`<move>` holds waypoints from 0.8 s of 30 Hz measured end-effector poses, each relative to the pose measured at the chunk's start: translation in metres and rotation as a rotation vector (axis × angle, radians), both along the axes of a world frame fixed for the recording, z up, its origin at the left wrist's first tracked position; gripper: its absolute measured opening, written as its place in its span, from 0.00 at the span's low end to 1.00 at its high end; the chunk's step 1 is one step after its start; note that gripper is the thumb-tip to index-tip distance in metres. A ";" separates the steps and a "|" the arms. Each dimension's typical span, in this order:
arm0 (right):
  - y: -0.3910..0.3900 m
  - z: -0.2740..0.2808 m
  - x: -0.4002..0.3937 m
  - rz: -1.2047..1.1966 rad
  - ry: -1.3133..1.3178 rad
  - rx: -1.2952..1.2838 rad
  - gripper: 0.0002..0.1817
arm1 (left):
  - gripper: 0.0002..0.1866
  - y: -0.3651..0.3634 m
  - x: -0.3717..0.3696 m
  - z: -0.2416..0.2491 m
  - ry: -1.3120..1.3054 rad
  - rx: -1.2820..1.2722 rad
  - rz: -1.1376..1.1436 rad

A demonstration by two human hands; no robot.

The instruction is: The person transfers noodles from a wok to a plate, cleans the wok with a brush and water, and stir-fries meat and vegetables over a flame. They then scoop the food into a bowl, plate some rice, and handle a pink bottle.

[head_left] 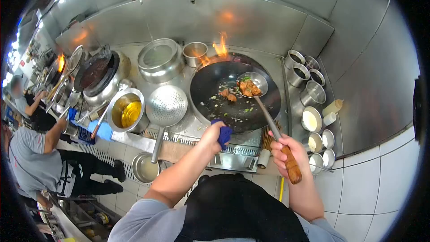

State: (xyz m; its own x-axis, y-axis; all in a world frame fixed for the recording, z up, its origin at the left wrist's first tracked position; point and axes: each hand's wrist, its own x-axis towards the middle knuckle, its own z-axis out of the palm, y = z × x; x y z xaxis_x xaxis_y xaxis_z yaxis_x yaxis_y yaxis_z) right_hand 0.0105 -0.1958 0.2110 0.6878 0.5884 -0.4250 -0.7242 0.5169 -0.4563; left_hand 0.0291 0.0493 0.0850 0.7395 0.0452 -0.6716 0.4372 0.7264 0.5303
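Note:
My right hand (290, 154) is closed round the wooden handle of a long ladle (267, 113). The ladle's bowl sits over the wok and holds browned chunks of food (249, 88) with bits of green. My left hand (215, 135) grips a folded dark blue cloth (225, 135) at the near rim of the black wok (208, 101); whether the rim itself is pinched inside the cloth is hidden. A few more browned pieces (228, 95) and scattered chopped white and green bits lie in the wok. Flames (221, 48) rise behind its far edge.
Left of the wok are a perforated strainer (167, 105), a pot of yellow oil (127, 111) and a lidded pot (160, 60). Seasoning containers (311, 118) line the right side. A bamboo brush (267, 145) stands near the front edge. Co-workers (38, 150) stand at the left.

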 end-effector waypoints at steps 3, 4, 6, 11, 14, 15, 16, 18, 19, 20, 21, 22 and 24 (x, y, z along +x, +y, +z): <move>-0.021 -0.001 -0.007 -0.015 -0.104 -0.181 0.17 | 0.07 0.013 -0.001 -0.005 -0.003 0.080 -0.041; -0.026 -0.004 -0.003 -0.018 -0.111 -0.236 0.17 | 0.06 0.018 0.001 -0.003 -0.035 0.127 -0.018; -0.033 -0.012 0.006 -0.017 -0.115 -0.309 0.13 | 0.08 0.010 -0.006 0.003 -0.124 0.351 -0.001; -0.005 -0.010 -0.006 0.100 -0.134 -0.574 0.04 | 0.23 -0.016 -0.061 -0.078 -0.535 1.008 0.079; 0.000 0.011 -0.024 0.066 -0.037 -0.216 0.10 | 0.21 -0.026 -0.070 -0.055 -0.386 0.915 -0.017; -0.001 0.015 -0.026 0.032 0.045 -0.100 0.17 | 0.20 -0.025 -0.062 -0.042 -0.311 0.815 -0.032; -0.002 0.016 -0.027 0.025 0.056 -0.065 0.20 | 0.16 -0.024 -0.050 -0.040 -0.274 0.639 -0.014; -0.006 -0.008 -0.023 0.050 0.159 0.064 0.18 | 0.12 -0.020 -0.038 -0.003 -0.090 0.385 -0.012; -0.009 -0.015 -0.019 0.070 0.239 0.203 0.15 | 0.11 -0.018 -0.034 0.001 -0.025 0.284 -0.002; -0.013 -0.017 -0.022 0.097 0.209 0.139 0.19 | 0.11 -0.014 -0.036 -0.002 -0.031 0.283 0.008; -0.017 -0.018 -0.023 0.104 0.202 0.137 0.19 | 0.11 -0.009 -0.041 -0.008 0.002 0.148 -0.071; -0.024 -0.020 -0.028 0.095 0.191 0.132 0.19 | 0.11 -0.006 -0.046 -0.014 0.042 0.010 -0.156; -0.039 -0.018 -0.034 0.082 0.171 0.072 0.19 | 0.10 -0.008 -0.052 -0.007 0.046 0.048 -0.154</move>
